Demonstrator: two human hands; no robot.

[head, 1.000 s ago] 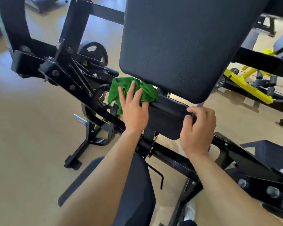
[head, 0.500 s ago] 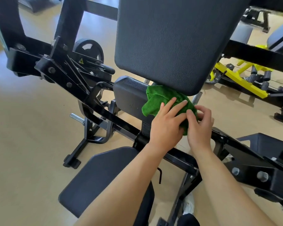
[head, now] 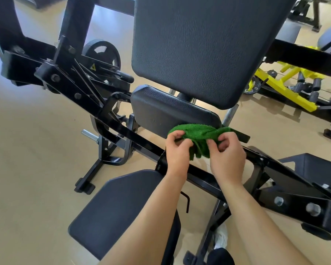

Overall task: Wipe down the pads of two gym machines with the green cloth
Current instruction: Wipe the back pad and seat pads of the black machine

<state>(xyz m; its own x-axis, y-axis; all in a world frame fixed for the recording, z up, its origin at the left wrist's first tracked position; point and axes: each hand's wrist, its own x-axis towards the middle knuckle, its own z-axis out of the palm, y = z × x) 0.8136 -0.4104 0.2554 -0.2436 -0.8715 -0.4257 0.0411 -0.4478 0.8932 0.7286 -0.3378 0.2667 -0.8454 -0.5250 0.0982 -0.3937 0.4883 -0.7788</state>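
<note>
The green cloth (head: pixel 199 136) is bunched between both hands, just in front of and below the small black lower pad (head: pixel 166 109). My left hand (head: pixel 177 152) pinches its left end and my right hand (head: pixel 226 155) pinches its right end. Above them rises the large black back pad (head: pixel 204 44). The black seat pad (head: pixel 120 209) lies lower left, partly under my left forearm. The cloth hangs a little off the lower pad's front edge.
The machine's black steel frame (head: pixel 122 129) runs diagonally from upper left to lower right, with a weight plate (head: pixel 101 54) at the upper left. A yellow machine (head: pixel 287 87) stands at the right. Tan floor (head: pixel 27 150) spreads to the left.
The cloth slid from the lower pad's left end to its right end, then came off the pad. My right hand left the pad and took hold of the cloth with my left.
</note>
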